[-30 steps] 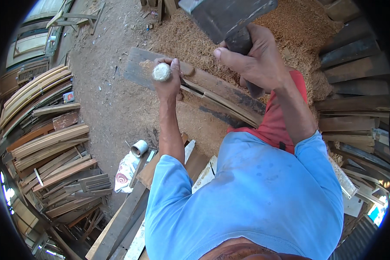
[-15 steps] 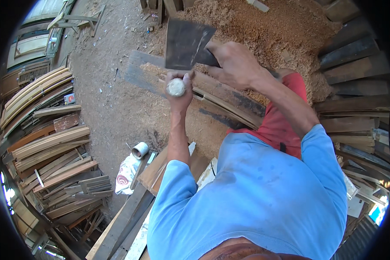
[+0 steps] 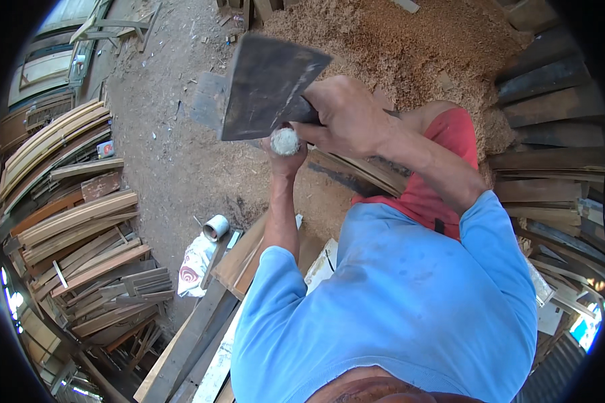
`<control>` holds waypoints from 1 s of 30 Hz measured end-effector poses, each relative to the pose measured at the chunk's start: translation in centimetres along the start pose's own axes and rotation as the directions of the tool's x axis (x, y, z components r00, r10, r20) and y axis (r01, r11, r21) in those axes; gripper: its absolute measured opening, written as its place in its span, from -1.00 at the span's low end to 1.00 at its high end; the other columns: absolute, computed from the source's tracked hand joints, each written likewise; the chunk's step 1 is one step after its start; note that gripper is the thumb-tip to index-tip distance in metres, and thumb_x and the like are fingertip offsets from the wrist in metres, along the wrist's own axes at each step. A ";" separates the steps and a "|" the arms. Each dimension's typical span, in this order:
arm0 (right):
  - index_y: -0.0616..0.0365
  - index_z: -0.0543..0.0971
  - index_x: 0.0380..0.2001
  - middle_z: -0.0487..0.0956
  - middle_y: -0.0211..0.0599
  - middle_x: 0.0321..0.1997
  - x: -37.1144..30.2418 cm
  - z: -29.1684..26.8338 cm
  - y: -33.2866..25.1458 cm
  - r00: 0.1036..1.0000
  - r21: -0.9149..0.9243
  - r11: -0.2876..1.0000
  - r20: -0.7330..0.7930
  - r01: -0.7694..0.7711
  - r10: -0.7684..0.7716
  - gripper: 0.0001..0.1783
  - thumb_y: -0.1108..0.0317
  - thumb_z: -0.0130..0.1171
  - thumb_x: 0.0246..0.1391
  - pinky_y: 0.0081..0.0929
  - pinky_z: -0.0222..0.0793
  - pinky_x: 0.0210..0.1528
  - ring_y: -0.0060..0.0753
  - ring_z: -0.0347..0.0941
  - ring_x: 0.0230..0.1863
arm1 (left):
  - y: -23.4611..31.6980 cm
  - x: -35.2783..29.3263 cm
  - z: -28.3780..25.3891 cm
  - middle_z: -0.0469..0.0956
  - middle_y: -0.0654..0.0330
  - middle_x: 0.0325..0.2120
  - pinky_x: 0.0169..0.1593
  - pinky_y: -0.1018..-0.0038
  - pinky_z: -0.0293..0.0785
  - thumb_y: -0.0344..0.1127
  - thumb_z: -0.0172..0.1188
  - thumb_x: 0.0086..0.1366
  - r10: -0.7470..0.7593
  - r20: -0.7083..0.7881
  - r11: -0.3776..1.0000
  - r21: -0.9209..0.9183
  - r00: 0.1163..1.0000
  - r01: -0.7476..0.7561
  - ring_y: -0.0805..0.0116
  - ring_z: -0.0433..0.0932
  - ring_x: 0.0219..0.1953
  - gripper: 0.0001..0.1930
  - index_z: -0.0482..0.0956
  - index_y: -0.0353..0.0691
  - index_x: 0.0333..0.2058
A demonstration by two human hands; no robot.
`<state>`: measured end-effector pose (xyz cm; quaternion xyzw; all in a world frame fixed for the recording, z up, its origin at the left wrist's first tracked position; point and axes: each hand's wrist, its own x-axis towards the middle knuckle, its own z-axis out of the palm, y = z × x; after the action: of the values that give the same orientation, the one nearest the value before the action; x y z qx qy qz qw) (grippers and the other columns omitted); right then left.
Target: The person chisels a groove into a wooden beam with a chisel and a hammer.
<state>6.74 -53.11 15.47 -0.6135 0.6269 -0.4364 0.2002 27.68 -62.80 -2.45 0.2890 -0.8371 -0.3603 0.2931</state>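
My right hand (image 3: 349,114) is closed at the near end of a tool with a broad, dark, four-sided blade (image 3: 265,87); its handle is mostly hidden by the fingers. Below the blade's lower edge, my left hand (image 3: 290,163) wraps round a pole-like piece of wood (image 3: 284,141), seen end on with a pale, rough, round top. The two hands are close together, and the blade's lower corner overlaps the wood from this viewpoint. Whether they touch I cannot tell. Beneath them lies a grey board (image 3: 208,97), largely covered by the blade and hands.
Wood shavings (image 3: 396,54) heap up beyond my hands. Stacked planks (image 3: 81,218) line the left, with more timber (image 3: 544,154) along the right. Near my left elbow are a white tub (image 3: 216,228) lying on its side, a white bag (image 3: 196,265) and long beams (image 3: 195,336).
The blade has come down and to the left, and tilted. My right hand moved with it, closer to my left hand, which shifted slightly right and nearer with the wood.
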 end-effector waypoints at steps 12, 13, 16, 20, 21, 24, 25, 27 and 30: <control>0.21 0.58 -0.03 0.61 -0.11 -0.53 -0.8 -1.9 0.9 0.964 0.036 0.975 0.158 -0.220 0.212 -0.56 0.33 0.31 -0.03 -0.18 0.48 -0.34 -0.16 0.59 -0.47 | 0.2 5.5 -2.9 0.65 0.15 -0.27 -0.15 0.42 0.58 -0.50 0.29 0.20 -0.183 -0.103 0.956 -0.251 0.978 0.152 0.35 0.64 -0.24 -0.65 0.53 -0.29 -0.01; 0.24 0.58 -0.06 0.59 -0.15 -0.55 -0.6 -2.4 0.7 0.973 0.099 0.973 0.119 -0.209 0.197 -0.59 0.34 0.31 -0.01 -0.24 0.48 -0.35 -0.26 0.57 -0.48 | -0.8 5.4 -3.0 0.65 0.16 -0.30 -0.20 0.46 0.59 -0.52 0.28 0.22 -0.222 -0.144 0.930 -0.329 0.964 0.165 0.40 0.64 -0.28 -0.69 0.53 -0.30 -0.04; 0.29 0.60 -0.15 0.56 -0.27 -0.56 0.4 -3.9 -0.5 0.987 0.218 0.968 -0.071 -0.126 0.144 -0.70 0.36 0.30 0.07 -0.40 0.44 -0.37 -0.51 0.49 -0.49 | 4.0 7.4 -3.9 0.59 0.22 -0.41 -0.35 0.56 0.54 -0.51 0.28 0.28 -0.312 -0.074 0.888 -0.376 0.947 0.263 0.50 0.60 -0.45 -0.81 0.51 -0.32 -0.15; 0.26 0.59 -0.20 0.58 -0.01 -0.53 1.6 -2.8 -1.8 0.962 0.372 0.928 -0.263 0.028 0.076 -0.64 0.25 0.32 -0.02 -0.23 0.48 -0.41 -0.06 0.59 -0.51 | 4.1 6.9 -3.4 0.56 0.24 -0.47 -0.45 0.60 0.48 -0.46 0.28 0.31 0.062 -0.143 0.995 -0.075 0.988 -0.073 0.56 0.54 -0.55 -0.86 0.50 -0.30 -0.22; 0.25 0.59 -0.19 0.59 -0.02 -0.52 1.7 -1.7 -0.6 0.964 0.250 0.965 -0.265 0.073 -0.004 -0.64 0.25 0.32 -0.02 -0.21 0.50 -0.39 -0.05 0.60 -0.49 | 3.9 6.5 -3.0 0.59 0.20 -0.41 -0.35 0.53 0.51 -0.46 0.30 0.28 0.029 -0.145 0.996 -0.085 0.989 -0.042 0.49 0.58 -0.46 -0.84 0.52 -0.30 -0.20; 0.19 0.58 -0.12 0.63 -0.02 -0.45 1.2 2.2 3.0 1.000 -0.147 0.989 0.026 -0.003 0.007 -0.61 0.25 0.31 -0.03 -0.12 0.54 -0.30 0.00 0.64 -0.38 | 1.3 5.3 -2.5 0.63 0.11 -0.27 -0.12 0.38 0.56 -0.46 0.32 0.20 0.050 -0.131 0.999 0.024 0.990 -0.047 0.32 0.64 -0.25 -0.75 0.56 -0.33 -0.14; 0.15 0.58 -0.08 0.65 -0.01 -0.41 0.8 2.5 3.4 0.943 -0.339 0.930 0.242 -0.139 0.229 -0.58 0.25 0.30 -0.04 -0.07 0.56 -0.25 0.04 0.65 -0.33 | 1.8 4.8 -1.9 0.63 0.09 -0.22 0.00 0.32 0.51 -0.44 0.34 0.15 -0.066 -0.134 0.995 -0.083 0.989 0.055 0.24 0.62 -0.12 -0.67 0.56 -0.34 -0.09; 0.08 0.56 -0.02 0.66 0.01 -0.38 1.0 1.8 3.8 0.915 -0.326 0.928 0.292 -0.178 0.278 -0.54 0.26 0.29 -0.05 -0.02 0.56 -0.20 0.09 0.65 -0.30 | 3.1 4.6 -1.7 0.62 0.18 -0.33 -0.11 0.38 0.52 -0.49 0.27 0.17 -0.002 -0.139 0.995 -0.100 0.990 -0.012 0.31 0.60 -0.26 -0.79 0.58 -0.32 -0.19; 0.06 0.54 0.00 0.64 0.04 -0.39 0.8 1.2 3.6 0.951 -0.206 0.958 0.196 -0.199 0.240 -0.52 0.24 0.30 -0.05 -0.01 0.56 -0.18 0.09 0.64 -0.27 | 1.8 4.2 -1.7 0.62 0.18 -0.32 -0.15 0.41 0.52 -0.46 0.28 0.22 0.094 -0.130 0.995 0.001 0.987 -0.095 0.36 0.59 -0.28 -0.80 0.57 -0.31 -0.17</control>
<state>5.43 -54.68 12.23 -0.5997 0.7033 -0.2815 0.2579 25.62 -65.40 1.08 0.2710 -0.8280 -0.3287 0.3647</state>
